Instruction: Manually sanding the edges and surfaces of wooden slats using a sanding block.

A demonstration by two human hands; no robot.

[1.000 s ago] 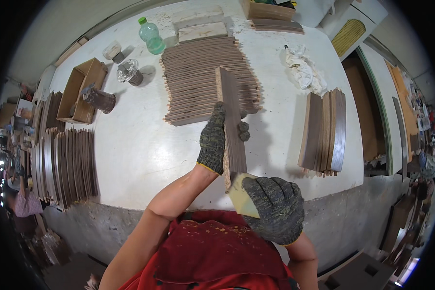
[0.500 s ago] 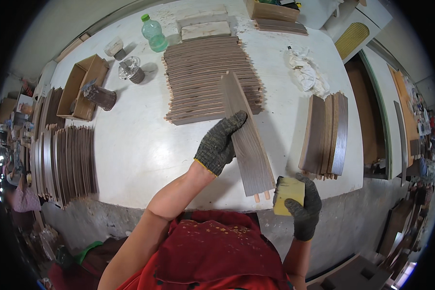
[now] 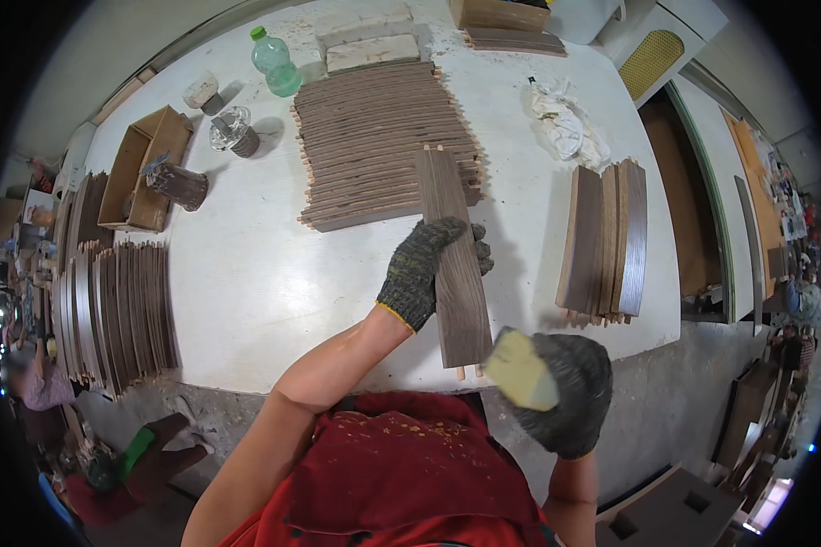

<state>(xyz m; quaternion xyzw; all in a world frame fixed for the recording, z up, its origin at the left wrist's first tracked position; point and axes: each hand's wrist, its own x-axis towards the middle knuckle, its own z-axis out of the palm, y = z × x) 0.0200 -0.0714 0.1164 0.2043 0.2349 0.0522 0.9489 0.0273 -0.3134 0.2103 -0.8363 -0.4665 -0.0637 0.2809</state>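
Note:
My left hand [image 3: 421, 272], in a dark knitted glove with a yellow cuff, grips a flat grey-brown wooden slat [image 3: 461, 283] with dowel pins at both ends. Its broad face is turned up, and my fingers wrap around the far edge. Close to the slat's near end, my right hand [image 3: 575, 387], gloved alike, holds a yellow sponge [image 3: 520, 369] with a dark edge; motion blurs it slightly. Just beyond the slat lies a large stack of similar slats [image 3: 374, 146] on the white table [image 3: 246, 310].
Finished-looking slats [image 3: 602, 242] stand at the right, with more slats [image 3: 119, 310] at the left edge. A cardboard box [image 3: 146, 169], a dark brown container [image 3: 178, 182], a foil-topped cup [image 3: 234, 132] and a green bottle [image 3: 275, 62] stand far left. A white rag [image 3: 566, 118] lies far right.
The slat has turned so its broad face shows more and its near end has swung left. My right hand has brought the sponge slightly left and tilted it.

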